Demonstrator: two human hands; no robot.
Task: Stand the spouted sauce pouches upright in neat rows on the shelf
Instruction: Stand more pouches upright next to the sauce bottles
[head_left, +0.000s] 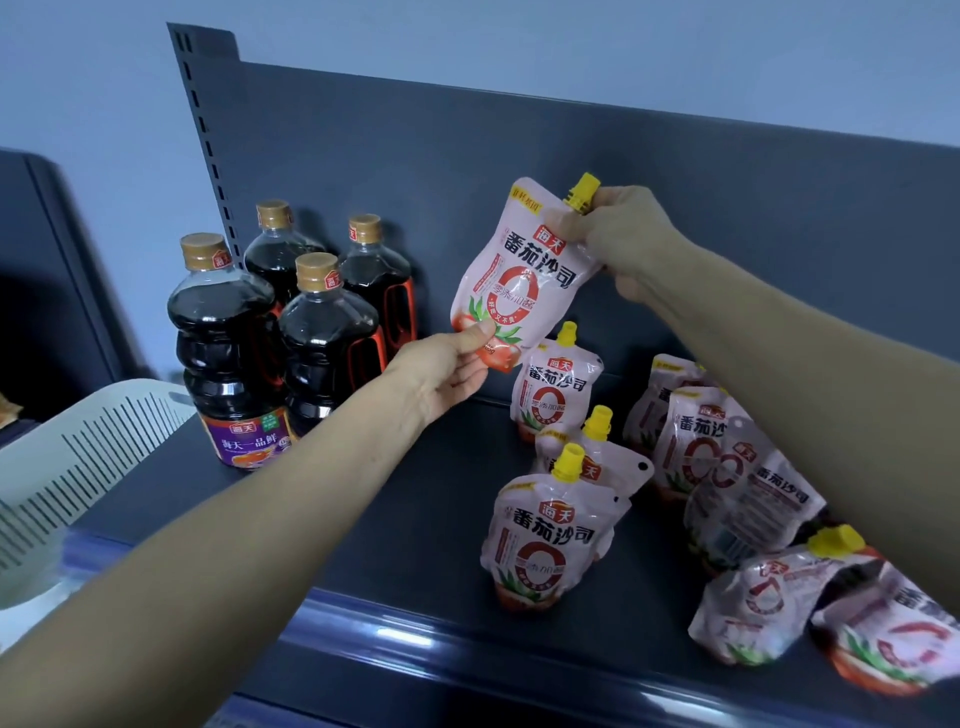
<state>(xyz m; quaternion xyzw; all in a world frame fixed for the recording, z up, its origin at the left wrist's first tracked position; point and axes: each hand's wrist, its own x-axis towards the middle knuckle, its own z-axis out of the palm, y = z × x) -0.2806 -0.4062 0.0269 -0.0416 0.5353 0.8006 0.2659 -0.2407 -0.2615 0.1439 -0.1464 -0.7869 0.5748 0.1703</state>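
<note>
Up front on the right of the dark shelf (405, 545): jumble of sauce pouches (769, 613), some lying flat, some slumped against each other. Just left of that, three more standing upright one behind the other, yellow caps up: front pouch (540, 540), middle pouch (597, 457) mostly hidden behind it, back pouch (558, 395). Way over at the shelf's left end, white slatted basket (78, 467). Further in, held pouch (514, 275) up in the air above the back of that row, tilted, not touching the shelf. Left hand (447, 374) pinching its bottom corner, thumb on the front; right hand (634, 239) curled round the top right by the yellow spout cap (586, 189). Back left: four dark soy sauce bottles (291, 322) with gold caps, bunched close to the back panel (519, 156).
</note>
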